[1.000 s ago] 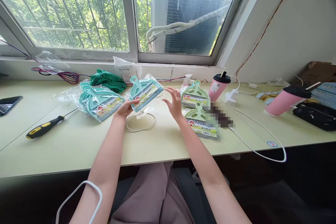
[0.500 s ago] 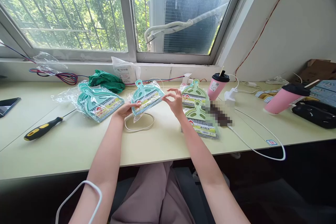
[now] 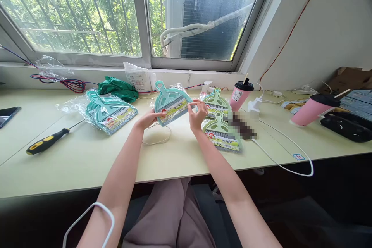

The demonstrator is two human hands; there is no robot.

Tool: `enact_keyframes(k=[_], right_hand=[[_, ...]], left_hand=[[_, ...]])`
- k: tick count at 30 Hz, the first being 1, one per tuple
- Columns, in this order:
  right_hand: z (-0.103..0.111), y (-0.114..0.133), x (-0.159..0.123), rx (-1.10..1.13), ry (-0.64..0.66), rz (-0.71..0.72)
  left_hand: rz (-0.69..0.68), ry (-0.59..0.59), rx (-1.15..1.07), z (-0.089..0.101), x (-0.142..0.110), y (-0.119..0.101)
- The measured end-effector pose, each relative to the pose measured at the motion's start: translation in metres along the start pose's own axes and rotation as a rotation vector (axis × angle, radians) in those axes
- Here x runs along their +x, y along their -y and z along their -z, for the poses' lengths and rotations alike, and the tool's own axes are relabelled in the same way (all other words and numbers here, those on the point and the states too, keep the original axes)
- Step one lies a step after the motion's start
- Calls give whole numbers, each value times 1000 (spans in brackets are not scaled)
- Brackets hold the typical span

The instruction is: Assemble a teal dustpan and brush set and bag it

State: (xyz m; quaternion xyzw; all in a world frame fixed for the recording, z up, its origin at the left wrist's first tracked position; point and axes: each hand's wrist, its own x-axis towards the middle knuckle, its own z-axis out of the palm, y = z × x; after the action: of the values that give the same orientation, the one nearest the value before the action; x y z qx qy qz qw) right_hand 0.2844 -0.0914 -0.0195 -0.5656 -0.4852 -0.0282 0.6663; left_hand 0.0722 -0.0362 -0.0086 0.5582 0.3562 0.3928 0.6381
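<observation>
Both hands — left hand [image 3: 148, 118], right hand [image 3: 197, 113] — pinch the teal plastic-wrapped mini dustpan set [image 3: 172, 102]; best gripped by opposite edges — wrap is slippery.

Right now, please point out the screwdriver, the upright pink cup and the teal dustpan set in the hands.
screwdriver [image 3: 43, 143], head view, handle.
upright pink cup [image 3: 238, 99], head view, body.
teal dustpan set [image 3: 171, 99], head view, pan face.

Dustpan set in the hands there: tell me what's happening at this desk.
A person seated at the desk holds a teal dustpan set in a clear bag above it, left hand at its lower left corner, right hand pinching its right edge. A stack of teal sets lies to the left, two green sets to the right. A screwdriver, two pink cups and white cables also lie on the desk.
</observation>
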Motion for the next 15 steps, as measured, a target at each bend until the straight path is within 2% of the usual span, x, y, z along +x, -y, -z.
enact_keyframes(k=[2,6,10,12,15], right_hand=[[-1,0,-3,8,-7,-30],[-2,0,-5,64,27,-65],[-2,-3,0,260,65,-76],[-3,-11,5,361,113,-174],[-6,-29,13,489,214,-451]], left_hand=[[-2,29,12,-4,-2,-2],[-3,12,25,-5,-2,-2],[-7,40,36,-3,0,1],[-3,79,42,-3,2,4],[5,92,24,-2,5,9]])
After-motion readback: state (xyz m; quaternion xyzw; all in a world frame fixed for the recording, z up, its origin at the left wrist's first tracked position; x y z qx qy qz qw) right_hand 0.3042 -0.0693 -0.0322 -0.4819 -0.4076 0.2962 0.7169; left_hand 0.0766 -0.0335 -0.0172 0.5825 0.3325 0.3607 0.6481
